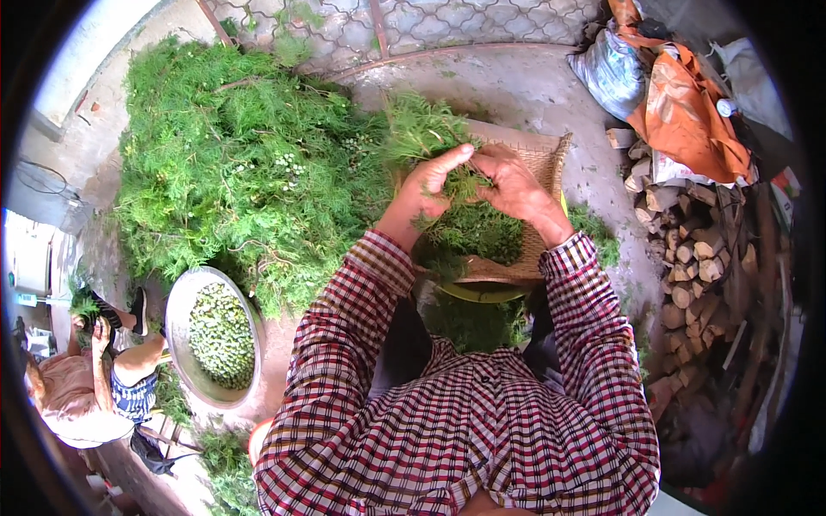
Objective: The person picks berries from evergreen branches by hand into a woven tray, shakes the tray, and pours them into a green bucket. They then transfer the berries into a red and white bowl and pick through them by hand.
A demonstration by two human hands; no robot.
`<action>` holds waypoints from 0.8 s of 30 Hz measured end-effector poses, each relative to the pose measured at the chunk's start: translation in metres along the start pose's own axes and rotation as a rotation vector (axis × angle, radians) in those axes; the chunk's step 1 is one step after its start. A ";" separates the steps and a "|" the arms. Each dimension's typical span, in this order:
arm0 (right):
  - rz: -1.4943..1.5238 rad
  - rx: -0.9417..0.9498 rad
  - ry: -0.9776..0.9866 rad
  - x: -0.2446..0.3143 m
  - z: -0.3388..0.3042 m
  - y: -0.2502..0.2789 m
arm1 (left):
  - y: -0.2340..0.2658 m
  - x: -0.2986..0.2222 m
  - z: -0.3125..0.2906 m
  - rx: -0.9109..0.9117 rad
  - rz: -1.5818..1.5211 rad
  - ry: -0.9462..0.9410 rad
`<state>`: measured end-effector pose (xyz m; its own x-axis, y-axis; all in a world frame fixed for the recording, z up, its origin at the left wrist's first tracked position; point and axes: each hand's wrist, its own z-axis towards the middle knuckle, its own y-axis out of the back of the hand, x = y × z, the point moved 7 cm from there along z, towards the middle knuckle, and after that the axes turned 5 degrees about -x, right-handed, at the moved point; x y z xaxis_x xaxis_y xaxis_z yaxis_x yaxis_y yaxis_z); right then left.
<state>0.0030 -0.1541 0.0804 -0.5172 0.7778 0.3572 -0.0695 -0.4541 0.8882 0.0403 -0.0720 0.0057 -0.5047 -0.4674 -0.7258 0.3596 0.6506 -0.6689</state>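
Sprig [422, 129] points up-left | left hand [423, 191] fingers closed on it | right hand [514, 182] fingers pinching it

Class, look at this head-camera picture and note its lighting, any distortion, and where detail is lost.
Head view: soft, even daylight, no hard shadows on the green sprigs; fisheye bends the pavement edge and leaves a black rim; the left hand and right hand are sharp at centre; the firewood stack darkens toward the right; the white wall at upper left is washed out.
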 end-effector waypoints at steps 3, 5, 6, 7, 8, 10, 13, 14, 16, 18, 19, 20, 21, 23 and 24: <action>0.121 -0.206 -0.018 0.002 -0.001 0.029 | 0.008 0.004 0.003 -0.029 -0.235 0.055; 0.488 -0.440 -0.291 -0.018 -0.022 0.061 | 0.007 -0.003 0.003 -0.067 -0.284 0.057; 0.696 -0.549 -0.468 -0.032 -0.041 0.069 | 0.007 -0.005 0.000 -0.066 -0.289 0.052; 0.694 -0.647 -0.521 -0.047 -0.058 0.072 | 0.010 -0.008 -0.003 -0.097 -0.380 0.052; 0.688 -0.752 -0.574 -0.069 -0.079 0.068 | 0.011 -0.009 -0.002 -0.122 -0.469 0.056; 0.780 -0.672 -0.752 -0.075 -0.106 0.029 | 0.016 -0.009 -0.002 -0.082 -0.541 0.063; 0.992 -0.635 -0.800 -0.082 -0.132 -0.019 | 0.016 -0.011 -0.003 -0.053 -0.685 0.072; 0.945 -0.652 -0.760 -0.071 -0.128 -0.017 | 0.017 -0.010 -0.003 -0.049 -0.685 0.069; 0.899 -0.730 -0.686 -0.056 -0.118 -0.003 | 0.021 -0.006 -0.001 -0.046 -0.685 0.078; 0.817 -0.842 -0.473 -0.045 -0.106 0.024 | 0.015 -0.008 -0.004 -0.038 -0.685 0.085; 0.795 -0.815 -0.447 -0.040 -0.098 0.031 | 0.012 -0.009 -0.006 -0.024 -0.679 0.080; 0.793 -0.815 -0.442 -0.034 -0.090 0.036 | 0.011 -0.011 -0.008 -0.015 -0.674 0.072; 0.787 -0.712 -0.510 -0.028 -0.080 0.033 | 0.011 -0.009 -0.007 -0.003 -0.670 0.078; 0.780 -0.585 -0.535 -0.030 -0.071 0.021 | 0.009 -0.006 -0.008 -0.020 -0.653 0.078; 0.737 -0.561 -0.519 -0.033 -0.073 0.018 | 0.008 -0.004 -0.008 -0.042 -0.636 0.078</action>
<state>-0.0431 -0.2196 0.0638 -0.1734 0.2592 0.9501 -0.3395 -0.9213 0.1894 0.0386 -0.0600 0.0046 -0.6652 -0.7259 -0.1747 -0.0590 0.2843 -0.9569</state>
